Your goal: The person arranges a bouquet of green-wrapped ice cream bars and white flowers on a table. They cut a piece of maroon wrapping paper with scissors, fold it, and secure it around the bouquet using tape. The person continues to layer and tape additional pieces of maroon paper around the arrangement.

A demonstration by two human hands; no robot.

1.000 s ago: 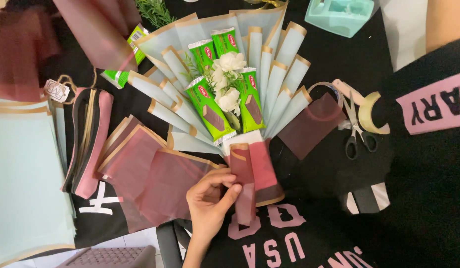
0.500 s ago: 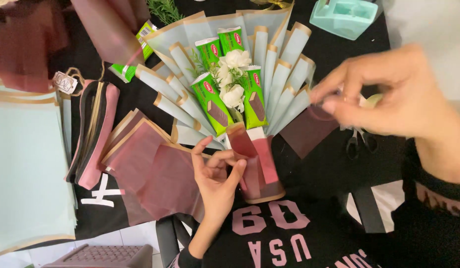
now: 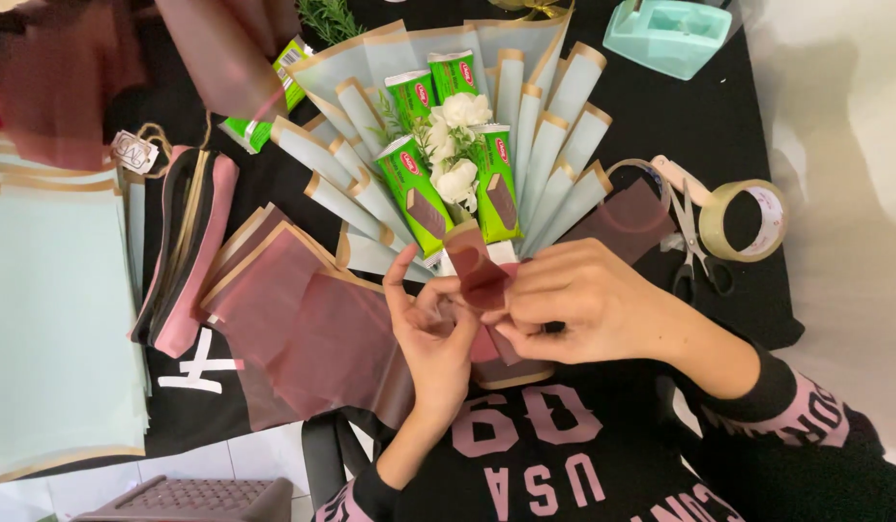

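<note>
A bouquet [image 3: 448, 145] of pale blue paper cones with gold edges lies on the black table, with green snack packs and white flowers [image 3: 457, 145] at its middle. At its base, my left hand [image 3: 430, 333] and my right hand [image 3: 583, 304] together pinch a folded dusty-red wrapping sheet [image 3: 482, 275]. The left hand grips it from below with thumb and fingers. From the right, my other hand presses its fingertips onto the same fold.
More dusty-red sheets [image 3: 303, 329] fan out left of the bouquet. A stack of pale blue paper [image 3: 51, 319] lies at far left. Scissors [image 3: 699, 242], a tape roll [image 3: 748, 220] and a mint tape dispenser [image 3: 675, 34] sit at right.
My right hand came in from the right and dropped onto the folded red sheet beside my left hand. The left hand has stayed at the bouquet's base.
</note>
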